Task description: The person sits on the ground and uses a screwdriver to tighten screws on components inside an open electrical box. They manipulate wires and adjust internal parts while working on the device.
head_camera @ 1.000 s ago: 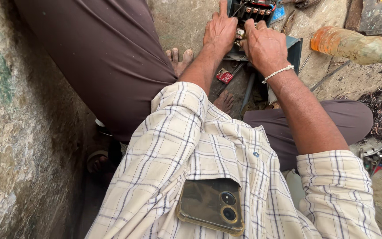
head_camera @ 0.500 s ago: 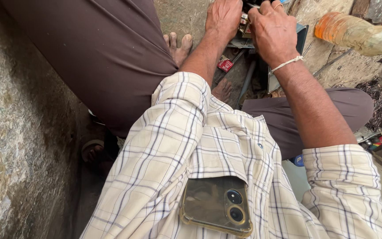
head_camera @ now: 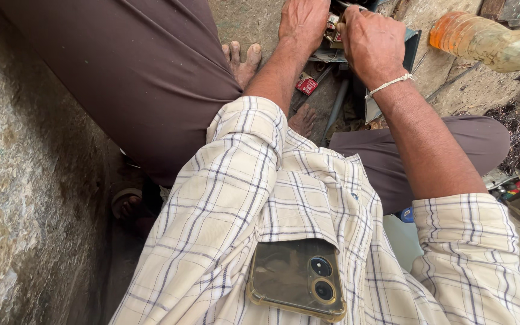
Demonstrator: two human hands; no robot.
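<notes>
A rough stone wall [head_camera: 25,180] stands at the far left, a phone [head_camera: 296,278] sits in the checked shirt's pocket. The left hand [head_camera: 303,21] lies curled against a small part with red bits [head_camera: 332,30], just above bare toes [head_camera: 243,57]. The right hand [head_camera: 369,42] is closed over that same part, beside a dark metal box [head_camera: 413,48]. An orange plastic bottle [head_camera: 489,43] lies further right.

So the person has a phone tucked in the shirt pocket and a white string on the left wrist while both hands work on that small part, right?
Nearly. The head view shows the white string on the wrist of the right hand, not of the left hand. The phone does sit in the shirt pocket, and both hands are on the small part.
</notes>
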